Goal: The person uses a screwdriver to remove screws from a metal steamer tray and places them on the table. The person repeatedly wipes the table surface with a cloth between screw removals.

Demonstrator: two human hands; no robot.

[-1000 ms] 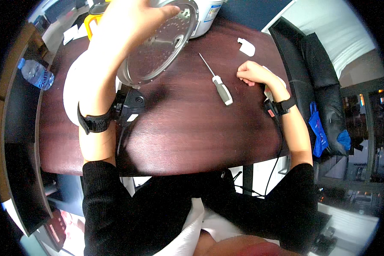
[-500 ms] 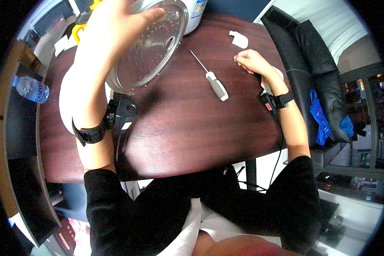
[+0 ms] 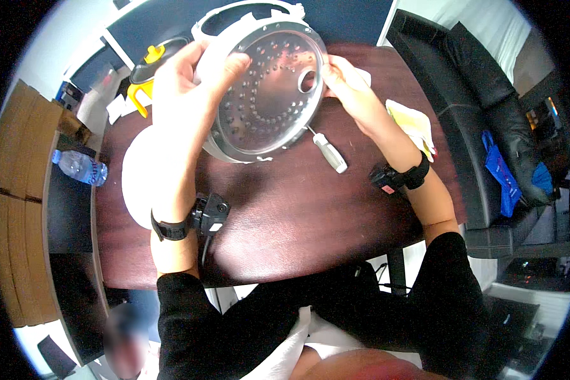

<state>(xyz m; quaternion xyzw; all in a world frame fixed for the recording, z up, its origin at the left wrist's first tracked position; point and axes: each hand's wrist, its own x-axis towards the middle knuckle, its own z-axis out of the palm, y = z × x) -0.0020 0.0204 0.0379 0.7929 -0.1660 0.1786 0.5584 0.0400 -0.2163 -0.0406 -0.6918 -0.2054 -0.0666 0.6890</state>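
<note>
A white round appliance housing (image 3: pixel 216 147) with a clear, studded disc (image 3: pixel 266 95) on its facing side is held tilted above the table. My left hand (image 3: pixel 199 79) grips its left side, the thumb lying over the disc's edge. At the right rim, near a round hole in the disc, my right hand (image 3: pixel 351 88) is closed on the edge; its fingertips are partly hidden. Below lies a screwdriver (image 3: pixel 328 152) with a grey-white handle, its shaft tip hidden behind the housing. A white rounded piece (image 3: pixel 364 76) shows behind my right hand.
A large white dome (image 3: pixel 142 171) sits beside my left forearm. Farther left are a yellow handle-like part (image 3: pixel 139 96) and a dark lid with a yellow knob (image 3: pixel 153 54). A yellow-white cloth (image 3: pixel 411 123) lies right. A water bottle (image 3: pixel 79 166) is beyond the table's left edge.
The housing has moved right and its disc faces me more. My right hand has come from the table's right side to the rim. The head view has shifted, showing more at the left.
</note>
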